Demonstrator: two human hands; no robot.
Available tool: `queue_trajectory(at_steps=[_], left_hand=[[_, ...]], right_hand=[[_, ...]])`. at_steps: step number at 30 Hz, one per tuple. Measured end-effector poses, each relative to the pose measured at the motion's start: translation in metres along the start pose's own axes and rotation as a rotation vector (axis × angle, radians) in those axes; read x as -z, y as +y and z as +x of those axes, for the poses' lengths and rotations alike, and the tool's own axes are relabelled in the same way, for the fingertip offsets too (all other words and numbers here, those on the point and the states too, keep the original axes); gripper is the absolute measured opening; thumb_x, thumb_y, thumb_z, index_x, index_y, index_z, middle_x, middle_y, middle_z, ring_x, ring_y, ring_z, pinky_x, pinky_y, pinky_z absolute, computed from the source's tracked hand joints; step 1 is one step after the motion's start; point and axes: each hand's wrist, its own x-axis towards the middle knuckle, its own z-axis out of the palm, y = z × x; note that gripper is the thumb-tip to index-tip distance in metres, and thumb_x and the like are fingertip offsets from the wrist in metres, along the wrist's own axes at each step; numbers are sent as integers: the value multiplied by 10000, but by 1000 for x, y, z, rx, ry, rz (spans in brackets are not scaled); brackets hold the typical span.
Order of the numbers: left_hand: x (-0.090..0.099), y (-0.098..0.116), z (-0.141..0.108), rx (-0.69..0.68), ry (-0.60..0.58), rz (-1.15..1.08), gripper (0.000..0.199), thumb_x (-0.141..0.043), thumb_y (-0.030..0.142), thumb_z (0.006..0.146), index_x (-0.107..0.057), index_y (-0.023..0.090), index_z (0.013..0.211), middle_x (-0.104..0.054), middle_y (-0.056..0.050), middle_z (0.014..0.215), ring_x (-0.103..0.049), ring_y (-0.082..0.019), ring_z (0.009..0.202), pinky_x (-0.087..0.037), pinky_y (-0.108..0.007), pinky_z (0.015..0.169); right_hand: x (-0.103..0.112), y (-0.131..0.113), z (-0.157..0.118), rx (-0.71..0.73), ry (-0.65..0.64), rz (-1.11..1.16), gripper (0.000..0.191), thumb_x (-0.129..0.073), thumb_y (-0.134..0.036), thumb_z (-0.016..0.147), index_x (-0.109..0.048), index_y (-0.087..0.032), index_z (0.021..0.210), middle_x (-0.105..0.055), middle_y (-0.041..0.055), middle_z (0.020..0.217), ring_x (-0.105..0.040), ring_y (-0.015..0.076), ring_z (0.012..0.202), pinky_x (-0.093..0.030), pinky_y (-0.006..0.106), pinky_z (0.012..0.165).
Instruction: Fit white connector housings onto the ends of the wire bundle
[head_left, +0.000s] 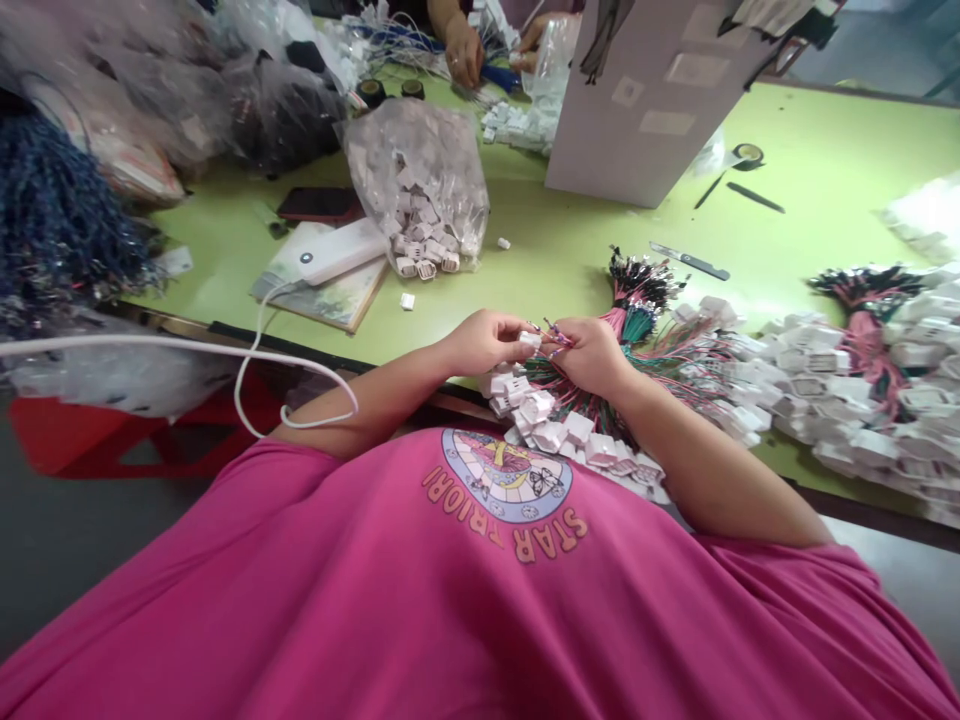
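Head view: our left hand point(484, 342) pinches a white connector point(530, 341) near centre; our right hand point(592, 355) has fingers clamped on wire ends point(556, 336) just right (wire-fitting step, we judge); next move likely calls for careful lining-up

**Cropped, Covered, Blurred**

From here I can't tell whether the wire tips point(556, 335) in the right hand point(598, 358) enter the connector point(530, 341), partly covered by the left hand point(484, 343). The upper edge cuts a co-worker point(464, 55) down to little beyond hands; the left edge crops the blue wires point(56, 200), the right edge the white connectors point(919, 400). At upper left, the bags point(172, 85) blur together.
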Motion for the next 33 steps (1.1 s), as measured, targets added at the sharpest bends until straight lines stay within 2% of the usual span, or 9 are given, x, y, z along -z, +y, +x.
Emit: queue_trajectory(at_steps=[7,9,13,15,17,21,23,27,33], left_hand=[[-8,46,-36,-332,75,535,316,-625,374,818,-672,135,1018,-678,-88,938,-596,-172,864,-458,-328,806],[-20,51,-41,-475,-73,557,337,-604,389,835,-664,148,1062,-687,-107,994,-604,-203,947,-452,-365,885],[-37,53,-43,-642,-434,566,405,-592,399,840,-638,209,1195,-675,-138,1138,-607,-254,1084,-421,-418,989],[-31,52,-45,-653,-462,558,399,-612,370,825,-640,238,1201,-660,-124,1192,-587,-260,1145,-390,-428,1044],[-12,46,-46,-611,-328,544,338,-614,343,822,-664,262,1146,-664,-92,1191,-580,-242,1157,-387,-411,1059],[55,11,-31,-282,336,688,240,-527,302,862,-683,208,1017,-674,-98,1048,-592,-233,1027,-420,-398,977],[88,-15,-12,-137,475,805,308,-531,248,838,-641,174,1115,-624,-128,1143,-547,-260,1097,-388,-409,1003],[127,-55,27,-17,487,989,501,-548,129,769,-537,133,1270,-503,-172,1322,-398,-319,1266,-259,-485,1095],[134,-65,39,26,495,994,243,-509,142,786,-653,150,981,-554,-178,1158,-439,-338,1196,-262,-535,1061]], right_hand=[[25,8,6,-169,1,373,192,-720,-324,647,-706,-151,729,-646,22,699,-544,120,620,-437,278,605],[26,8,9,-210,17,438,225,-744,-329,615,-704,-150,747,-642,23,691,-532,112,587,-442,275,571],[16,0,15,-201,-225,459,193,-740,-292,612,-682,-162,742,-644,9,702,-558,118,638,-458,276,613],[9,-4,16,-216,-266,464,141,-697,-261,643,-663,-161,736,-629,-7,676,-541,108,623,-438,266,602],[3,-5,15,-258,-218,463,107,-654,-245,671,-646,-155,729,-607,-20,630,-502,92,574,-399,254,563],[0,-2,10,-300,-125,506,123,-620,-275,722,-621,-152,729,-593,-21,592,-431,68,493,-325,240,501],[0,-1,9,-299,-104,542,128,-621,-284,731,-603,-158,728,-595,-17,593,-428,68,480,-317,240,492],[0,-1,8,-282,-124,561,128,-640,-277,714,-587,-160,718,-573,-23,590,-439,75,509,-319,242,513],[3,-2,5,-226,-48,498,120,-642,-277,696,-615,-160,703,-545,-28,629,-460,92,599,-368,267,608]])
